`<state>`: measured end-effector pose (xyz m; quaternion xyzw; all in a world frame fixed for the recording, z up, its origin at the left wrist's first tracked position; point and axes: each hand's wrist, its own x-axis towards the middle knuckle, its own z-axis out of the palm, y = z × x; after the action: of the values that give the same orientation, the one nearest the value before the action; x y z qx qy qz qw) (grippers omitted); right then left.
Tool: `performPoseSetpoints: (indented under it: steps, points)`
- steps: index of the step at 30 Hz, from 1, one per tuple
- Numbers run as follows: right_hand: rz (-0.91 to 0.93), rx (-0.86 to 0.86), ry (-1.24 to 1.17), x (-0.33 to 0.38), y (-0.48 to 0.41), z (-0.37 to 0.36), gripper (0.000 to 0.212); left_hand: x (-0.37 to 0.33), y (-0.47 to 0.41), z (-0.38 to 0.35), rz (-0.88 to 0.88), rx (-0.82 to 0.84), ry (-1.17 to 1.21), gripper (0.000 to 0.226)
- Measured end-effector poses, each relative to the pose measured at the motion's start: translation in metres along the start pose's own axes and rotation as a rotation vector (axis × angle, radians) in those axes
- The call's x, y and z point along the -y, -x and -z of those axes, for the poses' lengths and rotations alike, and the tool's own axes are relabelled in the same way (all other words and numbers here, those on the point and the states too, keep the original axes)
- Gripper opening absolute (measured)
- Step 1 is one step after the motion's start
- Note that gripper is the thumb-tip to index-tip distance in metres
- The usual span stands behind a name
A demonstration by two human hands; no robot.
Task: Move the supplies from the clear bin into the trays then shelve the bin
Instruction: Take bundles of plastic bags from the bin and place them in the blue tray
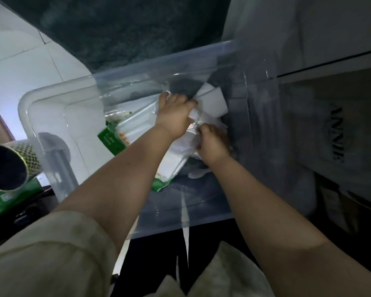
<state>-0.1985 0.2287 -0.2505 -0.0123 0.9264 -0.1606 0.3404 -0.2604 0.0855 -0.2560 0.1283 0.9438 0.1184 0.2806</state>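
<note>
A pale sleeve (pixel 41 254) lay nearest. Both hands reached into the clear bin (pixel 58 116): the left hand (pixel 176 116) had its fingers closed on white packets (pixel 210 101), the right hand (pixel 212 144) gripped a plastic bag (pixel 180 155).

Right of the clear bin (pixel 137 67), a pale bag (pixel 338 146) on the shelf carries dark capital letters running sideways, roughly "ANNI", the rest unclear. Print on the green-and-white packs (pixel 110 139) inside the bin is too blurred to read.
</note>
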Motion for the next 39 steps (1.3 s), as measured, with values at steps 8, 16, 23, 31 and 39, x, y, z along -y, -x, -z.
performPoseSetpoints:
  steps: [8, 16, 23, 31, 39]
  points:
    - [0.032, 0.16, -0.026, 0.004, 0.009, 0.009, 0.009, 0.012, 0.021, 0.007, 0.057, 0.098, -0.066, 0.038]
    - [0.429, -0.021, 0.097, 0.025, 0.06, 0.077, 0.018, 0.004, 0.079, 0.082, 0.094, -0.112, -0.031, 0.027]
    - [0.506, -0.313, 0.093, 0.059, 0.132, 0.173, 0.017, -0.029, 0.137, 0.197, 0.0, -0.336, -0.055, 0.021]
    - [0.317, -0.611, 0.019, 0.09, 0.213, 0.202, 0.019, -0.055, 0.19, 0.253, -0.214, -0.523, -0.029, 0.012]
    - [0.045, -0.793, -0.006, 0.089, 0.317, 0.179, 0.018, -0.121, 0.222, 0.255, -0.607, -0.589, -0.049, 0.014]
